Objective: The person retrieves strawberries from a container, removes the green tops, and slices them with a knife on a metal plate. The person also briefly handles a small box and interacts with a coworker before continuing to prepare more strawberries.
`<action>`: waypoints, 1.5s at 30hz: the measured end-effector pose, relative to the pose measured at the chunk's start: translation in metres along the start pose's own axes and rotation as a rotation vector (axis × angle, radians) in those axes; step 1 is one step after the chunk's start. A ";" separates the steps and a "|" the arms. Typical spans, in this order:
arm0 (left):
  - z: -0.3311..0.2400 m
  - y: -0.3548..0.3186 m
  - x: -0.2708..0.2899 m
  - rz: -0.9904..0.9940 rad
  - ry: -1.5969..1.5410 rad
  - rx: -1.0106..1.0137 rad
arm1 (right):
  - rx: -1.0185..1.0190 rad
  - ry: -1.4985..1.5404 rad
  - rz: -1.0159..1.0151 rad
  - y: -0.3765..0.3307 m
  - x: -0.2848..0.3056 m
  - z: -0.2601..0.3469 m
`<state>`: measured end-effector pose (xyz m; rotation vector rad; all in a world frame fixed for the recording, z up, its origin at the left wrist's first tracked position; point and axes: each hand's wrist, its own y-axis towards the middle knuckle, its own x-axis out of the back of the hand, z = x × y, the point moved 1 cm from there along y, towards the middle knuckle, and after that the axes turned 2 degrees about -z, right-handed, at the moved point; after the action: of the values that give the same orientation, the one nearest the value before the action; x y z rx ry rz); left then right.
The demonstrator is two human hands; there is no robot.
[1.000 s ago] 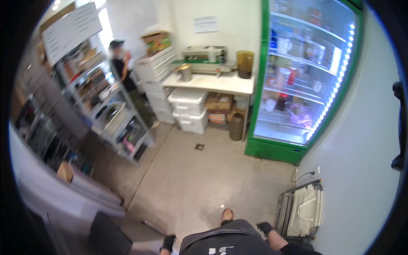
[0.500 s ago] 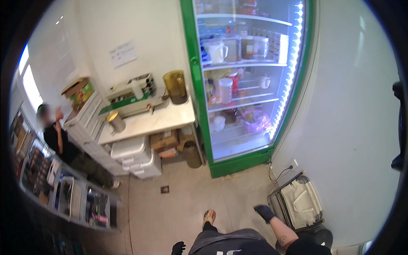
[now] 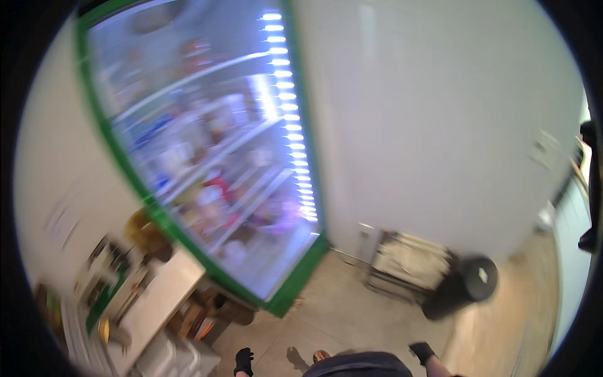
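Both my hands wear black gloves and hang low at the bottom of the head view, with nothing seen in either. My left hand (image 3: 244,362) is open, its fingers loosely apart, above the floor near the white plastic bins (image 3: 169,357). My right hand (image 3: 421,352) also looks open, with its fingers stretched toward the left, though motion softens its outline. Nearest to it are a black cylinder (image 3: 461,286) with a pale label on top and a folded frame with cream fabric (image 3: 411,261). Neither hand touches these things.
A green-framed glass-door fridge (image 3: 284,303) with lit shelves of containers stands ahead on the left. Beside it is a white counter (image 3: 164,294) with a brown-yellow jug (image 3: 146,234) and a machine. A plain wall (image 3: 427,125) runs to the right, toward a light-blue panel (image 3: 575,251).
My view has swung right, so the fridge and counter sit further left and the other person is out of sight. The black cylinder shows fully now. My left hand is more in view.
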<state>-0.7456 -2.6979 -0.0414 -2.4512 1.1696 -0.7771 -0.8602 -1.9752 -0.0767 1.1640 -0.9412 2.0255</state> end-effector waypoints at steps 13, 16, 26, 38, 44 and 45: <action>-0.144 0.006 -0.397 0.787 0.609 0.005 | -1.194 0.916 -0.290 -0.214 -0.037 0.055; -0.157 -0.119 -0.501 0.955 0.634 -0.090 | -1.794 1.468 -0.465 -0.295 -0.080 0.062; -0.146 -0.280 -0.651 1.181 0.927 -0.085 | -1.526 1.022 -0.890 -0.396 -0.081 -0.025; -0.138 -0.391 -0.947 1.390 1.531 -0.103 | -2.002 1.730 -1.316 -0.403 -0.081 -0.038; -0.142 -0.531 -1.212 1.719 1.175 -0.533 | -2.219 1.984 -1.759 -0.436 -0.036 -0.070; -0.133 -0.641 -1.205 1.805 1.110 -0.500 | -2.347 1.922 -1.857 -0.434 -0.033 -0.049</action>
<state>-1.0549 -1.3626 -0.0245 -0.0216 3.1454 -1.0445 -0.5287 -1.6978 -0.0041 4.2606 0.2845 2.5947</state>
